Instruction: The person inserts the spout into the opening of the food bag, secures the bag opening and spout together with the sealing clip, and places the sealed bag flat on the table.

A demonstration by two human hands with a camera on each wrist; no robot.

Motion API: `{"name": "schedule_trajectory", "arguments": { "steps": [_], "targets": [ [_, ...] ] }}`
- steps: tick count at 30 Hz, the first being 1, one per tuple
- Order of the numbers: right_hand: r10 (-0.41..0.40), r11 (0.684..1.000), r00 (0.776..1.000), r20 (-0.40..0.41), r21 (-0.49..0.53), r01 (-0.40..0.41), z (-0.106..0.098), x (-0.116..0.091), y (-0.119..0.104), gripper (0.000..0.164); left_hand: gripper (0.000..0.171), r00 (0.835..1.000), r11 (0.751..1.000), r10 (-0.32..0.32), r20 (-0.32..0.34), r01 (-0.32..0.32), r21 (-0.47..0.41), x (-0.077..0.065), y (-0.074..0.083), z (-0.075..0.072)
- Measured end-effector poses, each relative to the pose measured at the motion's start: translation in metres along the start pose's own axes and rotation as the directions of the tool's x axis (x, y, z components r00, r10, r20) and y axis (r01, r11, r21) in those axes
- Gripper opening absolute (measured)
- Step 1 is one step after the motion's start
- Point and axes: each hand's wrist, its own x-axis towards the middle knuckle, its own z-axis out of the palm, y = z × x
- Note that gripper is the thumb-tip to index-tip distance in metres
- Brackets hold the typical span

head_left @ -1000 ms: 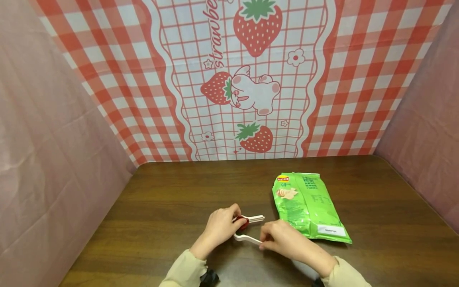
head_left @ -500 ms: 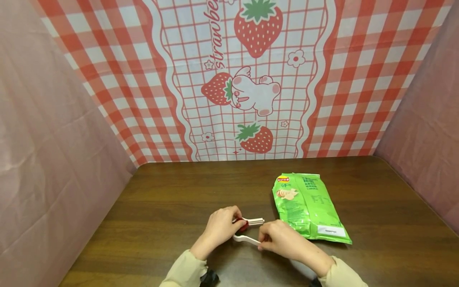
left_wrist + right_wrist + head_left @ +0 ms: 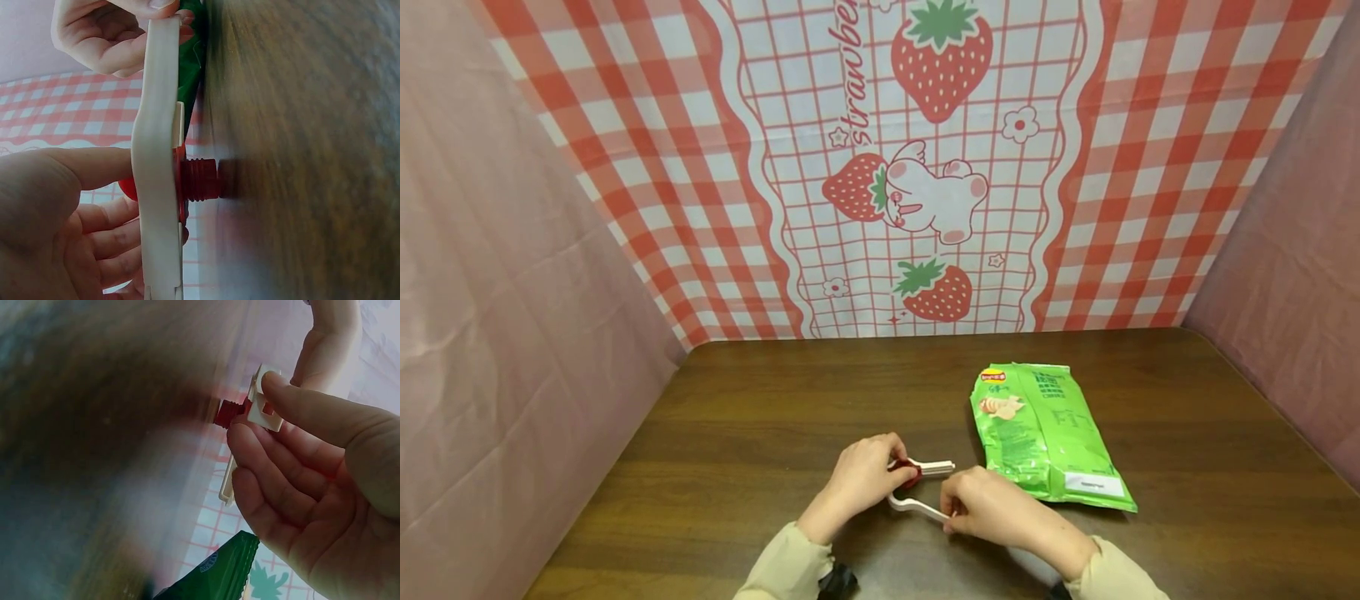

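A white bag clip [image 3: 917, 506] with a red threaded spout [image 3: 200, 179] is spread at its hinge into two arms, just above the brown table. My left hand [image 3: 867, 471] grips it around the red part, with the thumb against the white arm in the left wrist view. The free end of the nearer arm is pinched between the thumb and fingers of my right hand [image 3: 988, 506]. The farther arm points right, apart from the right hand. Part of the hinge and spout is hidden behind the left fingers in the head view.
A green chip bag [image 3: 1052, 433] lies flat just beyond and right of the right hand. The brown table [image 3: 760, 400] runs back to a red checked cloth [image 3: 737, 275] with strawberries. Pinkish cloth walls [image 3: 535, 317] stand on both sides.
Both arms of the bag clip have shifted slightly toward me. The right hand keeps its pinch on the nearer arm's end and the left hand keeps its grip. The chip bag lies where it was.
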Motion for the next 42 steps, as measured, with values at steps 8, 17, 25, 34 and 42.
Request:
{"name": "schedule_trajectory", "arguments": {
  "steps": [8, 17, 25, 34, 42],
  "targets": [
    [-0.012, 1.0, 0.999, 0.042, -0.01, 0.013, -0.0008, 0.0, -0.0024, 0.019, 0.02, 1.0, 1.0, 0.012, 0.02, -0.012, 0.008, 0.0001, -0.0006, -0.0001],
    [-0.011, 0.998, 0.998, 0.068, -0.062, 0.015, 0.0017, 0.0034, -0.0038, 0.023, 0.021, 0.999, 1.0, 0.021, 0.035, -0.021, -0.003, 0.0007, -0.0011, -0.0019],
    [0.0, 0.996, 0.996, 0.092, -0.088, 0.008, 0.0024, 0.0038, -0.0059, 0.024, 0.021, 0.998, 1.0, 0.029, 0.05, -0.029, -0.013, 0.0003, -0.0014, -0.0033],
    [0.005, 0.992, 0.992, 0.127, -0.124, 0.011, 0.0037, 0.0057, -0.0064, 0.026, 0.029, 0.995, 0.997, 0.066, 0.074, -0.07, 0.045, -0.0005, -0.0008, -0.0051],
    [0.017, 0.993, 0.99, 0.14, -0.115, -0.001, 0.0066, 0.0063, -0.0067, 0.026, 0.032, 0.993, 0.993, 0.085, 0.078, -0.091, 0.072, -0.0011, 0.0006, -0.0056]
  ]
}}
